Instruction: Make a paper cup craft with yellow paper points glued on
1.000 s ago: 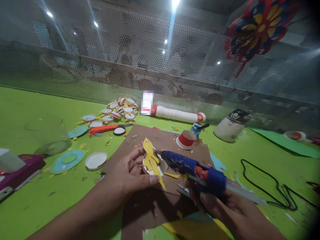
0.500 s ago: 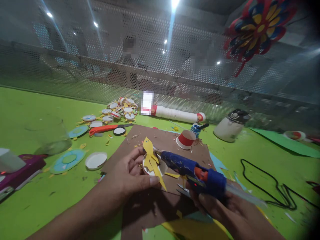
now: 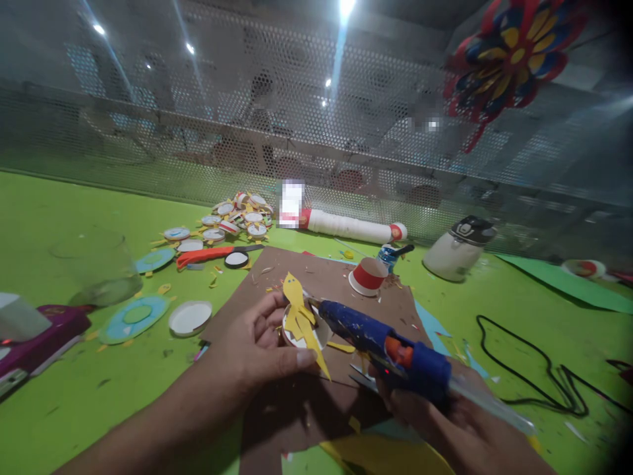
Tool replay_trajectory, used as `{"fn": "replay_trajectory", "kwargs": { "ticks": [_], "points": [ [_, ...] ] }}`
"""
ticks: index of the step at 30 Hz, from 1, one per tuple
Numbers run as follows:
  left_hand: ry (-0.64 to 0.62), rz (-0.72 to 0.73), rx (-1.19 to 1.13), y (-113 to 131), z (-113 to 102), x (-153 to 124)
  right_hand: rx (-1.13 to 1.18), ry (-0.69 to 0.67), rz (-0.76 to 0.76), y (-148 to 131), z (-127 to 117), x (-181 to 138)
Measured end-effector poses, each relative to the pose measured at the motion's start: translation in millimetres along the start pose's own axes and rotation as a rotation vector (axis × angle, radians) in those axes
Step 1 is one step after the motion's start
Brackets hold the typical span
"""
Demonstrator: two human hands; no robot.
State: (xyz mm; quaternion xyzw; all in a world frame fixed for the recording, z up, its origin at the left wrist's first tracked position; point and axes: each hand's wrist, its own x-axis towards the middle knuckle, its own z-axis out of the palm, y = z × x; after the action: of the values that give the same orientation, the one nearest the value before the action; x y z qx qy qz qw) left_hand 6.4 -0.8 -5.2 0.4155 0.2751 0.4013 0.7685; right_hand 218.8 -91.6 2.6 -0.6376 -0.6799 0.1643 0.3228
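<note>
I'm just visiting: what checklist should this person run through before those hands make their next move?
1. Left hand holding yellow cutout: ok.
2. Right hand gripping blue glue gun: ok.
3. Glue stick loaded: ok, its end sticks out the back.
4. Nozzle touching yellow cutout: cannot tell; it looks very near.
5. Brown sheet free of scraps: not ok, several lie on it.
6. Nozzle hot: cannot tell.

The left hand (image 3: 257, 340) holds a yellow paper animal (image 3: 295, 297) against a round white lid (image 3: 322, 332), and the right hand (image 3: 440, 409) grips a blue glue gun (image 3: 356, 324), its tip right beside the paper. Beneath them, brown paper (image 3: 277, 422) lies on a green table (image 3: 119, 379); a red and white cup (image 3: 368, 276) stands upside down on the paper, beyond the glue gun.
</note>
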Motion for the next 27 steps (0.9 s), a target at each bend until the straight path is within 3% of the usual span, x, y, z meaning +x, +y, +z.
{"fn": "replay_trajectory", "kwargs": {
  "ticks": [5,11,18,27],
  "points": [
    [0.037,-0.01,-0.001,1,2,-1,0.049,-0.056,-0.036,-10,2,4],
    [-0.01,0.01,-0.015,-2,-1,1,0.006,0.102,0.043,-6,4,-2],
    [-0.005,-0.004,-0.013,-2,-1,0,0.036,-0.014,-0.075,-21,0,8],
    [0.04,-0.017,-0.047,4,7,-5,0.013,0.06,-0.123,-23,1,7]
  ]
}}
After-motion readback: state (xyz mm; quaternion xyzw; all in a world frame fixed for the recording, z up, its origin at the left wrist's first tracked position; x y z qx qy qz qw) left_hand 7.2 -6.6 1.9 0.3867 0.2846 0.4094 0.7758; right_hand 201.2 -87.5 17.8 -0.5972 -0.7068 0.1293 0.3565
